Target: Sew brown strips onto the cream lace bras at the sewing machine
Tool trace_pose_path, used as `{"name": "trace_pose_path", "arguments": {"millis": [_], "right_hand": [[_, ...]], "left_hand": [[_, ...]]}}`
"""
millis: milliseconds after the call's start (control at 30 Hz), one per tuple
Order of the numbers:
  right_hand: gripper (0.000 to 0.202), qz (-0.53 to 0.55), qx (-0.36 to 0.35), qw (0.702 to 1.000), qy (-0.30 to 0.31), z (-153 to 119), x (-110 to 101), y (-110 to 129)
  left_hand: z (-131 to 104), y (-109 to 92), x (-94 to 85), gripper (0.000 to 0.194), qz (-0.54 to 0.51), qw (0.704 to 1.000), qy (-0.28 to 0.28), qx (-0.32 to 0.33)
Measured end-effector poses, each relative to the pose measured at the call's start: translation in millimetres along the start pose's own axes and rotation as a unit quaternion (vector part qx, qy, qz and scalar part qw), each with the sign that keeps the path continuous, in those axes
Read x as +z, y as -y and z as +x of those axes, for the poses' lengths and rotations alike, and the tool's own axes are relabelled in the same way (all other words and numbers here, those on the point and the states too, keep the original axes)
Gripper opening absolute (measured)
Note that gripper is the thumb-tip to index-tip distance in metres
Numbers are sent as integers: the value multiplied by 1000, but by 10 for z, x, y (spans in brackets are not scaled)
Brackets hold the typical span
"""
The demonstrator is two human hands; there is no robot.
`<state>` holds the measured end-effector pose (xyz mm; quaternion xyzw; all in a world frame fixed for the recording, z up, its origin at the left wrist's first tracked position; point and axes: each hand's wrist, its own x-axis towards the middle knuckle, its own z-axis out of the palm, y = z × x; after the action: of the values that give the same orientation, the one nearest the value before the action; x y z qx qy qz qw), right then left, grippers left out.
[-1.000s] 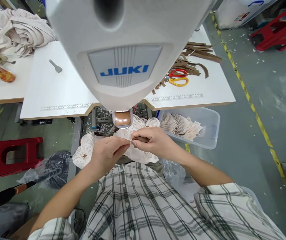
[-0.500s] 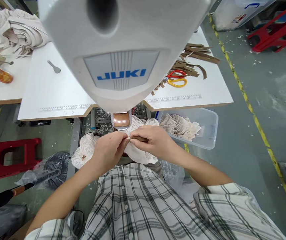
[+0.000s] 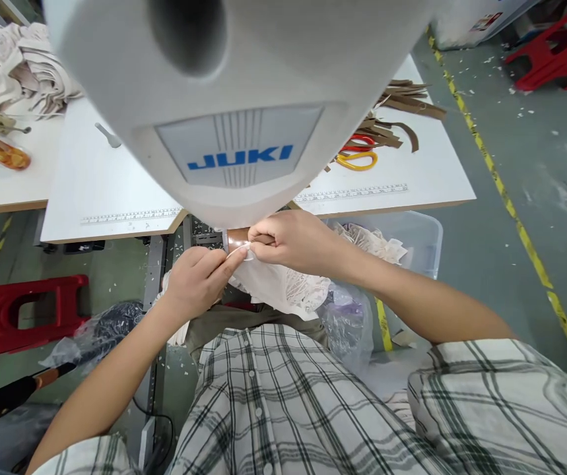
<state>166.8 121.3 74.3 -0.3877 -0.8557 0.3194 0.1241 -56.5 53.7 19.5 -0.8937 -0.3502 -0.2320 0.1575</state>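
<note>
Below the sewing machine head (image 3: 243,155), my left hand (image 3: 197,280) pinches the edge of a white fabric piece (image 3: 273,287) between thumb and fingers. Close beside it, to the right, my right hand (image 3: 300,244) is closed on a brown strip (image 3: 265,240) and seems to grip the fabric edge too. The fingertips of both hands nearly meet in front of a shiny copper-brown part (image 3: 236,239) at the machine's working end. From there the fabric, partly patterned, hangs down toward my lap. My right fingers and the machine head hide the needle area.
A clear plastic bin (image 3: 424,247) holding pale fabric stands right of my right hand. Scissors (image 3: 357,159) and brown strips (image 3: 395,105) lie on the white table (image 3: 441,175). A fabric pile (image 3: 28,69) sits far left; a red stool (image 3: 26,313) stands on the floor.
Both hands have moved up toward the machine's working end, bringing the fabric edge with them. My left hand has shifted slightly left and flattened its grip. The view has tilted a little.
</note>
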Motion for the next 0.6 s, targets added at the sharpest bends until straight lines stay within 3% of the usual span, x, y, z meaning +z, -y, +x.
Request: {"name": "trace_pose_path", "arguments": {"millis": [100, 167, 300, 400, 500, 600], "right_hand": [[25, -4, 8, 1000, 7, -18, -23, 12], [18, -10, -4, 999, -31, -66, 38, -24], [19, -70, -67, 966, -239, -219, 352, -160], [19, -97, -82, 929, -347, -296, 580, -233], [21, -55, -85, 931, -351, -321, 712, -239], [26, 86, -44, 948, -304, -347, 828, -227]], "left_hand": [[64, -11, -19, 43, 13, 1000, 9, 1], [124, -73, -67, 38, 34, 999, 34, -22], [233, -228, -190, 31, 56, 987, 120, -94], [254, -182, -224, 29, 44, 985, 134, -96], [232, 20, -194, 32, 23, 993, 114, 5], [230, 159, -168, 35, 22, 991, 113, 60]]}}
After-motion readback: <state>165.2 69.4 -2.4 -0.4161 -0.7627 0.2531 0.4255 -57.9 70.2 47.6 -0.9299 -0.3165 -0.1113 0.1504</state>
